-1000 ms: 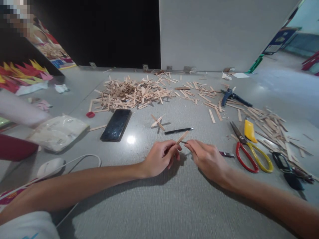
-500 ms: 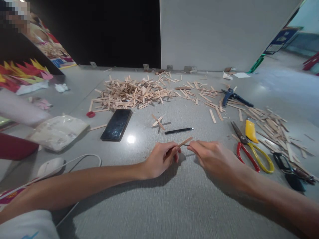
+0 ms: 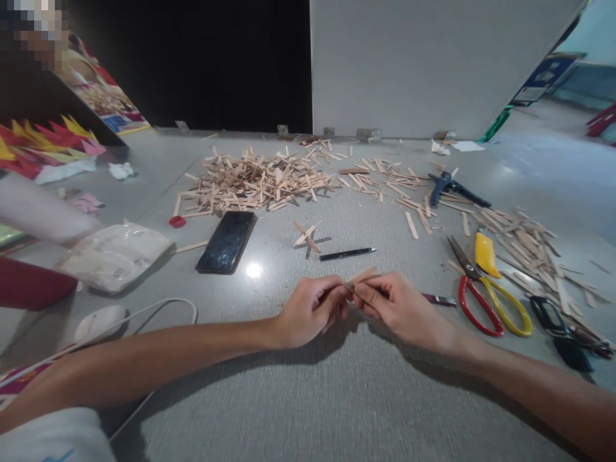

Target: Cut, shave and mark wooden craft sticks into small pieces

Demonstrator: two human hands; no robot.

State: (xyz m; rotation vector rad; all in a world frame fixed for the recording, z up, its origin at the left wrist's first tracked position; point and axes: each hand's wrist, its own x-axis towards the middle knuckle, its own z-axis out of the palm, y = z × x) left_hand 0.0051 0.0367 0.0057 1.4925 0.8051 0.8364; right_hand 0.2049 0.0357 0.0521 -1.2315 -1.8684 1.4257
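In the middle of the head view my left hand [image 3: 312, 309] is closed, thumb against curled fingers, on a small wooden stick [image 3: 364, 274]. My right hand [image 3: 394, 305] meets it fingertip to fingertip, thumb and forefinger pinched on the same stick. Most of the stick lies behind the fingers; only its pale upper end shows. Just beyond the hands, a black pen [image 3: 346, 254] rests on the grey table [image 3: 298, 398]. Beyond that stands a little crossed piece of sticks [image 3: 307, 236]. A dark red tool with a metallic tip [image 3: 440, 299] lies partly behind my right hand.
A heap of wooden sticks [image 3: 260, 176] spreads at the back, more sticks [image 3: 534, 247] at right. Scissors [image 3: 491, 295], a yellow-handled cutter [image 3: 487, 255] and a dark blue clamp-like tool [image 3: 452, 187] lie right. Left are a phone [image 3: 226, 242], a plastic packet [image 3: 118, 255] and a white mouse [image 3: 101, 322].
My right hand has moved left and turned, its fingertips now against my left hand's. The thin dark item at its fingertips no longer shows. The dark red tool has come into view.
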